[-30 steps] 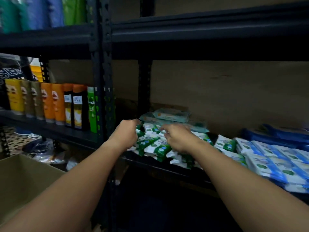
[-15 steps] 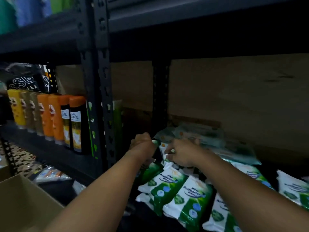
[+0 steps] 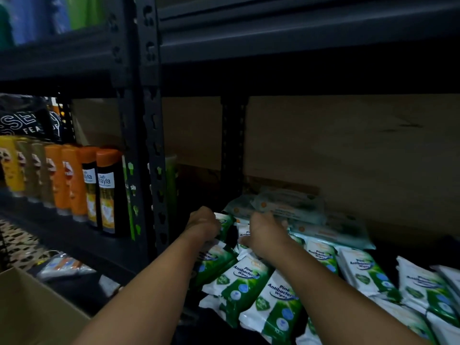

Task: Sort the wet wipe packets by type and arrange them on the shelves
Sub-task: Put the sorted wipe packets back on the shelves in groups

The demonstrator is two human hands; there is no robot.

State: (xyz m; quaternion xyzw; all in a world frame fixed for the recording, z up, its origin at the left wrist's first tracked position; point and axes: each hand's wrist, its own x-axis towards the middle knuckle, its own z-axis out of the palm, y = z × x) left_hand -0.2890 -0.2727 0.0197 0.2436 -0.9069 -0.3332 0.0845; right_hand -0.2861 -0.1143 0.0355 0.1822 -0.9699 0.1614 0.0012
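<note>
Several packets (image 3: 239, 285) lengthwise toward viewer

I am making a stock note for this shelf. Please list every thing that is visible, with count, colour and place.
Pine wipe packets: many, white and green, shelf front.
Pale wipe packs: several, pale teal, stacked behind.
Bottles: about eight, yellow, orange, black, left shelf.
Green items: count unclear, beside post.
Shelf post: one, black, centre.
Cardboard box: one, brown, lower left.
Left hand: grips a packet.
Right hand: on the packets, grip unclear.

left hand (image 3: 202, 224) — deeper onto green packets (image 3: 239, 282) | right hand (image 3: 265, 234) — likewise, hands closer
</note>
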